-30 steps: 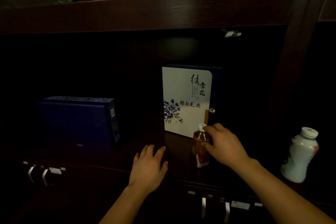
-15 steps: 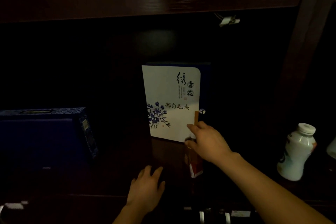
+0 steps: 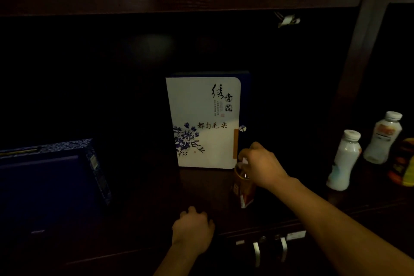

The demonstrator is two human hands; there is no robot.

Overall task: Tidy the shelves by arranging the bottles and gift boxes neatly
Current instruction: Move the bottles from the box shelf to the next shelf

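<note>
On a dim dark wooden shelf (image 3: 139,188), the right hand (image 3: 261,167) grips the top of a small amber glass bottle with a red label (image 3: 243,191), just in front of an upright white gift box with blue flowers (image 3: 202,122). The left hand (image 3: 192,232) rests curled on the shelf's near edge, holding nothing. A dark blue box (image 3: 51,177) stands far left; two white plastic bottles (image 3: 343,160) stand right.

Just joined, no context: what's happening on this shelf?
A person is tidying a dark wooden shelf. The right hand grips the top of a small amber bottle standing just in front of the white gift box. The left hand rests on the shelf's front edge, holding nothing. A blue box stands at left; two white bottles wait at right.
</note>
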